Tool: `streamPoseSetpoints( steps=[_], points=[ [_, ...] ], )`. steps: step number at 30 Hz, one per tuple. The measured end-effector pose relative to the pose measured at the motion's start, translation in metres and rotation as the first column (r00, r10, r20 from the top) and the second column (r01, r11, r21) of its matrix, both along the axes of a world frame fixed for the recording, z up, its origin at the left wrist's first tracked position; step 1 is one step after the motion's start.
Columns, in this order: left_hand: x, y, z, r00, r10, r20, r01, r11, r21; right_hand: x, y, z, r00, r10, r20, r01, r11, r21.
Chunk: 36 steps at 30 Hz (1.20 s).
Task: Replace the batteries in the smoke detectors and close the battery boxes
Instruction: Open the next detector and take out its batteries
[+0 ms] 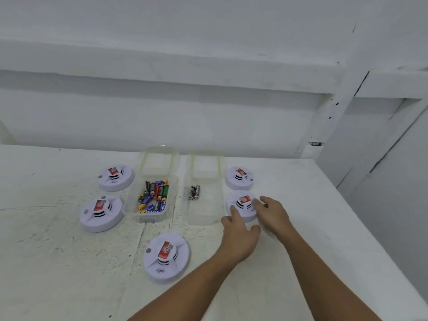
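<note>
Several white round smoke detectors with red labels lie on the white table [58, 274]. One detector [243, 206] sits at the right, and both my hands flank it. My left hand [239, 237] is open at its near-left edge, fingers spread. My right hand [274, 214] is open at its right edge, fingertips touching or almost touching the rim. A clear box [148, 217] in the middle holds several mixed batteries [154, 198]. A second clear box [203, 218] holds two red-and-black batteries [194, 192].
Other detectors lie at the far right [239, 178], the far left [115, 177], the left [100, 213] and nearest me [165, 257]. Two clear lids [159, 162] lean behind the boxes. A white wall rises behind; the table's right edge [370, 232] drops off.
</note>
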<state>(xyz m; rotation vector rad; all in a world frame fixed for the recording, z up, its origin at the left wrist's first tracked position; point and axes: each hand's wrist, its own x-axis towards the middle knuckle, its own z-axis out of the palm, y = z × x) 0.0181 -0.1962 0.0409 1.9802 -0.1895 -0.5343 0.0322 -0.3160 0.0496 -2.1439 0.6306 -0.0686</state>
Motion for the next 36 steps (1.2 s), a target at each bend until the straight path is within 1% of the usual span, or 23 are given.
streamPoseSetpoints(
  steps=[4,8,10,13,15,17,20,23,26,29,32,36],
  points=[
    [0.01,-0.021,0.004,0.983,0.144,-0.117,-0.155,0.984,-0.092,0.007,-0.009,0.001,0.996,0.088,-0.002,-0.088,0.996,0.021],
    [0.012,-0.023,0.003,0.949,0.22,-0.224,-0.261,0.95,-0.172,0.004,-0.017,-0.005,0.997,0.082,0.013,-0.083,0.987,0.135],
    [0.01,-0.02,0.002,0.941,0.226,-0.253,-0.284,0.932,-0.226,-0.002,-0.022,-0.006,0.996,0.059,0.059,-0.071,0.972,0.225],
    [0.009,-0.013,-0.003,0.936,0.195,-0.291,-0.296,0.885,-0.36,-0.014,-0.024,-0.004,0.987,0.022,0.157,-0.074,0.94,0.333],
    [0.006,-0.003,-0.001,0.947,0.155,-0.282,-0.268,0.864,-0.425,-0.025,-0.024,-0.001,0.977,0.021,0.211,-0.097,0.928,0.359],
    [0.002,0.009,-0.003,0.955,0.147,-0.259,-0.25,0.869,-0.428,-0.037,-0.022,-0.002,0.968,0.036,0.247,-0.125,0.926,0.356],
    [-0.004,0.025,-0.006,0.978,0.136,-0.159,-0.186,0.913,-0.364,-0.056,-0.018,-0.008,0.953,0.086,0.292,-0.17,0.945,0.279],
    [-0.011,0.036,-0.008,0.993,0.064,-0.095,-0.09,0.95,-0.3,-0.073,-0.016,-0.018,0.937,0.155,0.312,-0.206,0.969,0.138],
    [-0.019,0.046,-0.012,1.0,0.013,-0.02,-0.018,0.967,-0.254,-0.088,-0.013,-0.024,0.911,0.231,0.342,-0.249,0.968,0.009],
    [-0.027,0.055,-0.017,1.0,0.003,0.009,0.0,0.973,-0.232,-0.098,-0.007,-0.029,0.868,0.321,0.378,-0.285,0.947,-0.15],
    [-0.034,0.064,-0.024,0.999,-0.032,0.023,0.036,0.977,-0.211,-0.105,-0.003,-0.033,0.827,0.413,0.381,-0.313,0.902,-0.299],
    [-0.04,0.079,-0.028,0.991,-0.097,0.089,0.11,0.983,-0.149,-0.115,0.001,-0.037,0.806,0.497,0.321,-0.37,0.847,-0.381]
  ],
)
